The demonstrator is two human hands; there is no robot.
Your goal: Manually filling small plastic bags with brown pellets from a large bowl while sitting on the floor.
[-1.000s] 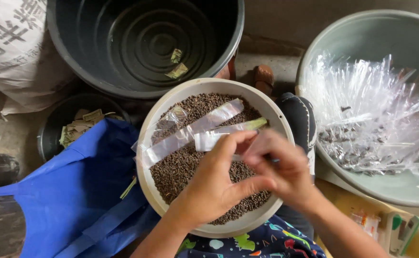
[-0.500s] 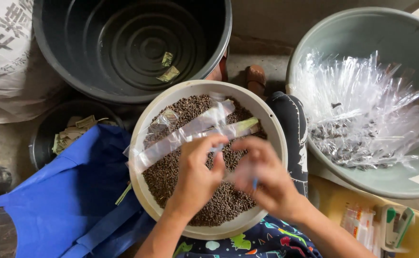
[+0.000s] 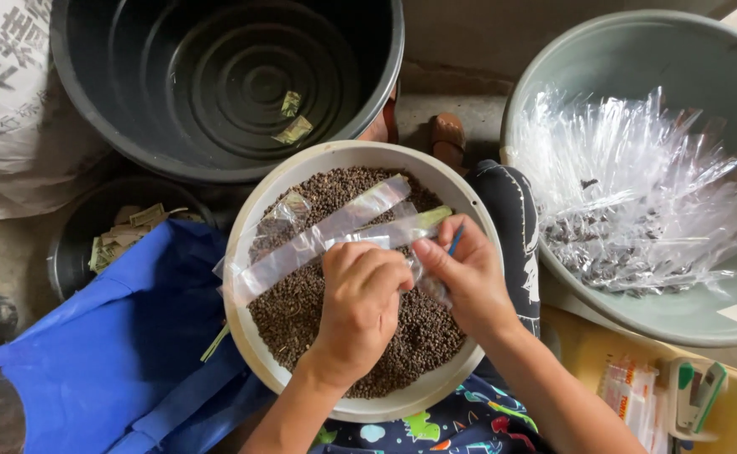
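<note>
Compared with a second ago, my hands have drawn together over the round cream plastic bowl (image 3: 261, 353) of small dark brown seeds (image 3: 301, 303): my left hand (image 3: 360, 294), then spread and reaching, is now curled into a loose fist, and my right hand (image 3: 467, 273) has closed in until the 2 nearly touch. I judge from this that I have moved from picking up to the fine work of handling 1 narrow clear plastic sleeve (image 3: 335, 231), which lies slanted across the seeds with its near end pinched under my left thumb and fingers; how tightly they close I cannot tell, since the knuckles hide the tips. My right fingers are closed on a thin blue stick (image 3: 455, 240) and seem to press a crumpled bit of clear film beneath them. I count 2 or perhaps 3 long sleeves across the bowl, overlapping too much to be sure. Around me stand 1 large black ribbed tub (image 3: 217, 84) holding 2 small yellowish scraps (image 3: 293, 118), 1 smaller black pot (image 3: 74, 244) with folded paper slips, 1 grey-green basin (image 3: 637, 59) heaped with clear sleeves (image 3: 637, 193) too many to count, 1 blue cloth (image 3: 99, 361), 1 white printed sack (image 3: 7, 101) and 1 green and white stapler (image 3: 694, 395)
</note>
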